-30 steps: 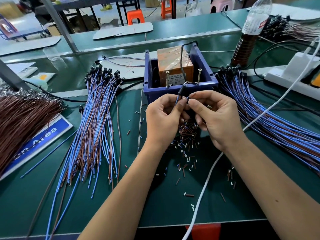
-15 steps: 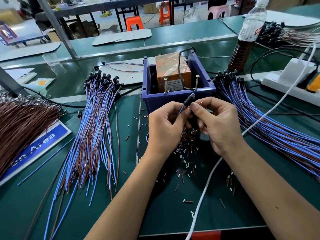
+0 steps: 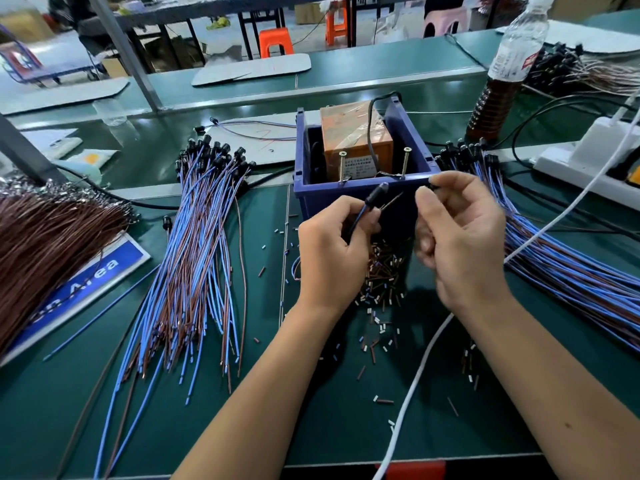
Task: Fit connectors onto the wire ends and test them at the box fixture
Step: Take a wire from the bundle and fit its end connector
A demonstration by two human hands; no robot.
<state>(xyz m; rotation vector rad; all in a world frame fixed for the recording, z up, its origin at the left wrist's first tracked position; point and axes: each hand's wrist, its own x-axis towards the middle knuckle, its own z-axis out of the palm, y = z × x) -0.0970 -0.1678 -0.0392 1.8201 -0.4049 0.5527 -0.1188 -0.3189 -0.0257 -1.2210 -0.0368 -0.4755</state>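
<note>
Wire bundles [image 3: 194, 258] sprawl over a green desk [image 3: 242, 427] littered with insulation scraps; left hand [image 3: 332, 258] pinches a connector-tipped wire, right hand [image 3: 460, 237] pinches something tiny; orange stools [image 3: 275, 41] behind.

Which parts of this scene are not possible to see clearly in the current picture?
Head view only:
- Label print on the orange unit inside the blue box: too small.
- Small dark item the right hand pinches: fingers hide it.
- Wire below the black connector: the left hand covers it.
- Brown wire bundle: cut by the left edge.
</note>
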